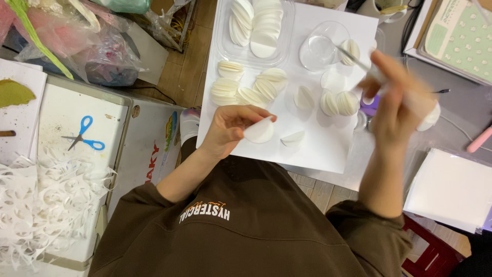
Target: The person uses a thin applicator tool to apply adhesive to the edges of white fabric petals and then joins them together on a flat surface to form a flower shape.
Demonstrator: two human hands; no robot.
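Pinching a white paper disc between thumb and fingers, the left hand is closed on it above the near edge of a white sheet that lies on the table. The right hand is blurred; it is closed around a thin brush-like stick whose tip points toward a clear round dish near the sheet's far edge. Folded white discs lie in small fanned stacks across the middle of the sheet, and one folded disc lies just beside the held one. A clear plastic tray at the sheet's far left corner holds more flat discs. Blue-handled scissors rest well apart to the left, above a heap of white paper scraps.
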